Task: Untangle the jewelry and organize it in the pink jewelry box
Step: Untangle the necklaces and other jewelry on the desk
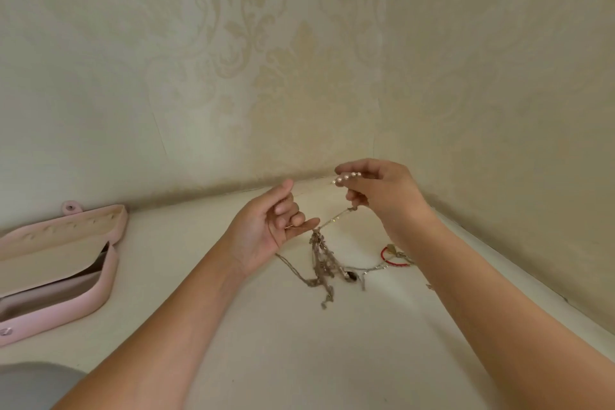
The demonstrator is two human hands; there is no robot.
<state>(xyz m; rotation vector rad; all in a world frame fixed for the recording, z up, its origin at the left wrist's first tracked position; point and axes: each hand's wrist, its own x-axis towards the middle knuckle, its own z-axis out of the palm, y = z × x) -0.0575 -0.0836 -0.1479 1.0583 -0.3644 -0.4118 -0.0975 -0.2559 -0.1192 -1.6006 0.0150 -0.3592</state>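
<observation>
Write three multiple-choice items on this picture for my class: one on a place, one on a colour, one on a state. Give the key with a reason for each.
1. Where is the pink jewelry box?
A. At the left of the table
B. Under the right hand
C. Against the right wall

2. What colour is the cord loop lying near the right wrist?
A. Blue
B. Red
C. Green

3. In what state is the chain tangle?
A. Packed in the box
B. Held up by the hands
C. Lying untouched

Key:
1 A: the box sits open at the table's left side, apart from both hands.
2 B: the loop is plainly red.
3 B: the left hand and the right hand pinch a strand, and the knot dangles from it.
</observation>
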